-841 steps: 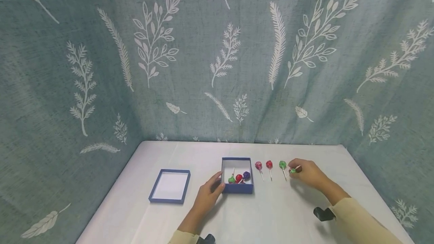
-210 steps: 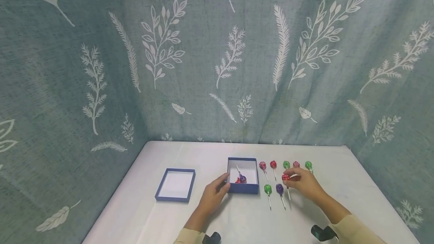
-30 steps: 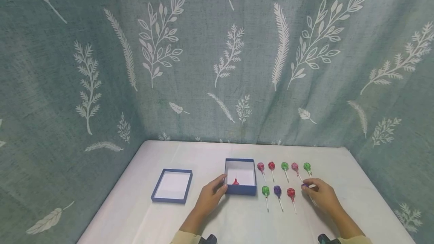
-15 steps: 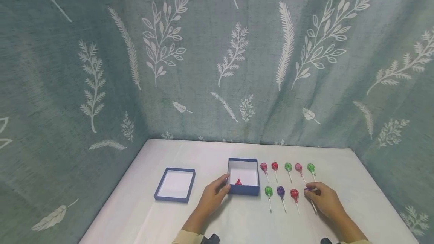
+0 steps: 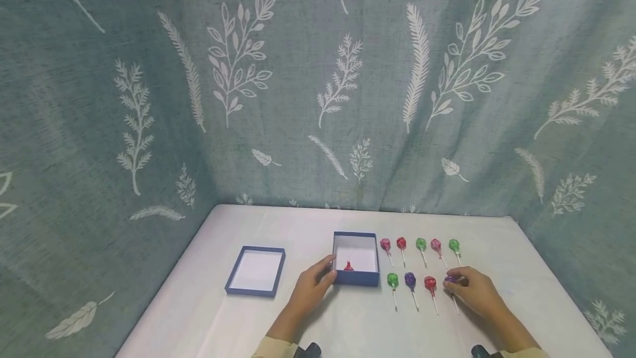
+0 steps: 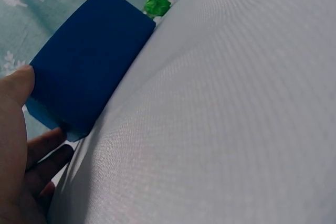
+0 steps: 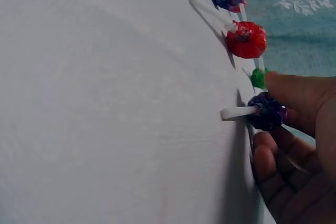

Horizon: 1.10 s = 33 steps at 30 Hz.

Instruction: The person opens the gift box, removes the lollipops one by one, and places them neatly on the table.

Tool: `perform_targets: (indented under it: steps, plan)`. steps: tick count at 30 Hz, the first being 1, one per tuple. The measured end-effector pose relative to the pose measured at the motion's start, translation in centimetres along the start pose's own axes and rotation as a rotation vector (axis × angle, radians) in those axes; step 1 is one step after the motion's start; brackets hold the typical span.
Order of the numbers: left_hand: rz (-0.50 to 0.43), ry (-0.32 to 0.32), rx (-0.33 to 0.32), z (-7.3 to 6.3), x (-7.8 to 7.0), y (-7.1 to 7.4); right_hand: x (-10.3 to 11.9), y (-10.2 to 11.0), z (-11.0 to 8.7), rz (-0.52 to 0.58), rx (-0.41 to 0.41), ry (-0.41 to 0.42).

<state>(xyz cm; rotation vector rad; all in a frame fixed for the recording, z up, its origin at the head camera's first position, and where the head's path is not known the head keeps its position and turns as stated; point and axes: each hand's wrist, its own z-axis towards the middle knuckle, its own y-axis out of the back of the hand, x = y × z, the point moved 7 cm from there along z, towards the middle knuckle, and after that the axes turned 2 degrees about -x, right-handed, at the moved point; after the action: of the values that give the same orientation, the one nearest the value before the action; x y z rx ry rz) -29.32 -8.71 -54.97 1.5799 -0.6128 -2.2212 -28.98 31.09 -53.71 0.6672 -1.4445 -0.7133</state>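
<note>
My left hand (image 5: 309, 290) grips the left near corner of a blue box (image 5: 356, 278) with a white inside. In the left wrist view the thumb lies on the box wall (image 6: 89, 61) and the fingers are at its side. One red lollipop (image 5: 348, 266) is inside the box. My right hand (image 5: 474, 290) pinches a purple lollipop (image 7: 266, 112) between thumb and fingers, its stick pointing towards me, at the right end of the near row. Beside it in that row lie a red lollipop (image 5: 430, 284), a purple lollipop (image 5: 409, 280) and a green lollipop (image 5: 392, 280).
Behind them runs a far row of several lollipops: pink (image 5: 385, 245), red (image 5: 401, 243), green (image 5: 421, 244), pink (image 5: 436, 245) and green (image 5: 454, 245). The blue-rimmed box lid (image 5: 250, 293) lies inside up at the left. A patterned curtain (image 5: 298, 98) surrounds the white table (image 5: 387, 336).
Since the oldest frame, several lollipops have gone from the box into two rows on the table. Over the last second my right hand has lowered slightly towards me with the purple lollipop.
</note>
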Motion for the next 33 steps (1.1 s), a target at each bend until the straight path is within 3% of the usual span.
perform_targets:
  steps: [4,12,21,30,33]
  plan:
    - [-0.010,-0.003,-0.001,0.0,0.0,0.0,1.1,0.5,0.5,-0.049,0.008,0.031]
    - [-0.023,0.007,0.001,0.3,0.2,0.0,5.4,1.9,2.2,-0.124,0.005,0.174]
    - [-0.031,0.011,0.010,0.0,-0.2,0.0,9.8,0.3,3.6,-0.163,0.061,0.316]
    - [-0.032,0.000,0.006,0.2,0.0,-0.1,13.7,-1.7,3.9,-0.187,0.124,0.379]
    - [-0.027,0.000,0.008,0.2,0.0,-0.2,14.9,-2.2,3.7,-0.172,0.133,0.434]
